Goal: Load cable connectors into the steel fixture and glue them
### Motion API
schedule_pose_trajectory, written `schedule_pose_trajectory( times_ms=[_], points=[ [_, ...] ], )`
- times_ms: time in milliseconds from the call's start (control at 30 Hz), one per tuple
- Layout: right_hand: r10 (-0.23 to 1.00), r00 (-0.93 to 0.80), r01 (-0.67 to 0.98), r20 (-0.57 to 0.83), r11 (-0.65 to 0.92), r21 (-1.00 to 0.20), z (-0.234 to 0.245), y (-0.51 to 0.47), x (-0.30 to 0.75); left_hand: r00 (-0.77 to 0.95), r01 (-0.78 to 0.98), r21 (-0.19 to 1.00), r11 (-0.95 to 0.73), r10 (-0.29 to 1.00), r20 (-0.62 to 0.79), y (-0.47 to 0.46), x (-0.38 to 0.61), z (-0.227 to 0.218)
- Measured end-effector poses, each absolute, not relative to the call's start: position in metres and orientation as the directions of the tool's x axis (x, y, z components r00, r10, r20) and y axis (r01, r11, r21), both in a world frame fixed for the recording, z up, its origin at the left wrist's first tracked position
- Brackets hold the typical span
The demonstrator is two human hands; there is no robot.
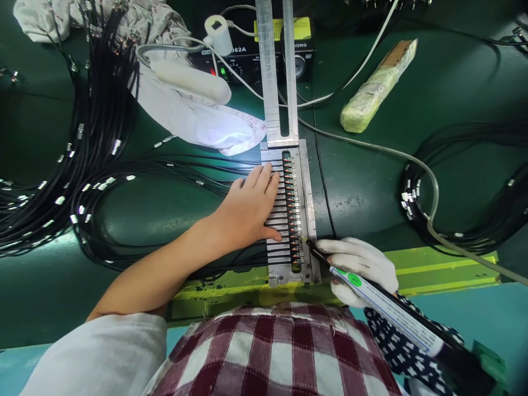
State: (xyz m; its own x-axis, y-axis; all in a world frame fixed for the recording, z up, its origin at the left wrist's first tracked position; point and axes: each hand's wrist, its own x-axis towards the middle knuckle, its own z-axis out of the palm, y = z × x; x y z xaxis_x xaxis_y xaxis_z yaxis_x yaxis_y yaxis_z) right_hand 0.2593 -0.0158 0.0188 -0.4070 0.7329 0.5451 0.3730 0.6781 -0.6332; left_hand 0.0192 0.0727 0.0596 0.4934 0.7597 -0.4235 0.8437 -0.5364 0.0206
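Observation:
My bare left hand (251, 208) lies flat, fingers spread, over black cables (185, 165) on a metal fixture (308, 203). The cable ends sit side by side in the fixture, their small metal connectors (293, 206) lined up along a slot, with orange bits showing. In a white glove, my right hand (361, 267) is closed around a black dispensing syringe (383, 305) with a white label and a round green sticker. The syringe is tilted, its thin tip close to the connectors near the fixture's lower end. Whether the tip touches them I cannot tell.
Bundles of black cables (105, 99) lie at the left, and a coil (408, 192) at the right. Behind stand a black dispenser controller (247, 69), a white lamp (190, 81) on a cloth (198, 126), and a wrapped block (377, 88). A grey hose (371, 144) crosses the table.

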Motion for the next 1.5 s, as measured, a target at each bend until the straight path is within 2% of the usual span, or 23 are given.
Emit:
schedule_pose_trajectory(
  times_ms=[367, 533, 1500],
  points=[
    [0.774, -0.423, 0.405, 0.472, 0.627, -0.666, 0.0224, -0.0232, 0.2541, 0.491, 0.845, 0.022, -0.535, 0.758, -0.429, 0.0734, 0.0187, 0.0582],
    [0.756, -0.42, 0.373, 0.501, 0.648, -0.665, 0.0241, -0.0189, 0.2538, 0.494, 0.843, 0.026, -0.537, 0.754, -0.433, 0.0732, 0.0185, 0.0581],
    [0.766, -0.428, 0.39, 0.48, 0.636, -0.666, 0.0237, -0.0241, 0.256, 0.484, 0.848, 0.022, -0.529, 0.758, -0.438, 0.0734, 0.019, 0.059]
  ],
)
